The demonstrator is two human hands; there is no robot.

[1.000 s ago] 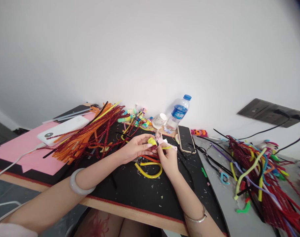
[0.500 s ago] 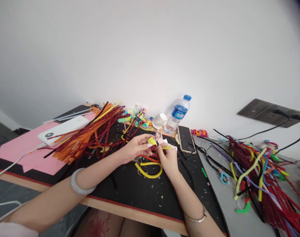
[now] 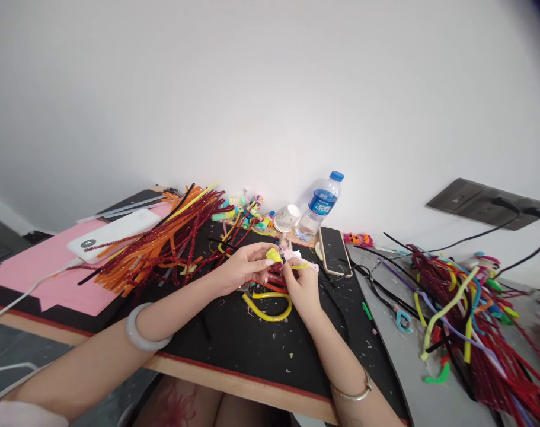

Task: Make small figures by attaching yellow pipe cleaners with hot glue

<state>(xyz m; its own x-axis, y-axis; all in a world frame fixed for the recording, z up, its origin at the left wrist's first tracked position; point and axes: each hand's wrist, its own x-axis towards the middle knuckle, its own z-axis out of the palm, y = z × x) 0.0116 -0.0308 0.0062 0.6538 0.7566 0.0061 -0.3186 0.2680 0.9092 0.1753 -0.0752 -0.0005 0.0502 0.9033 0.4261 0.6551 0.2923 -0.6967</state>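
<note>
My left hand pinches a small yellow and dark red pipe-cleaner piece between thumb and fingers. Fingers of my right hand close on the right side of the same piece, and a short yellow strand shows above that thumb. Some of the piece is hidden behind the fingers. Just beyond my right hand lies a pale pink object, partly covered, its kind unclear. A yellow pipe-cleaner loop rests on the black mat below the hands, with red strands behind it.
Orange and dark red pipe cleaners lie left over pink sheets and a white power bank. Behind stand a paper cup and a water bottle, near a phone. More pipe cleaners heap up at right.
Hardly anything differs. The fingers of my left hand shift slightly around the yellow and red piece; both arms stay in place.
</note>
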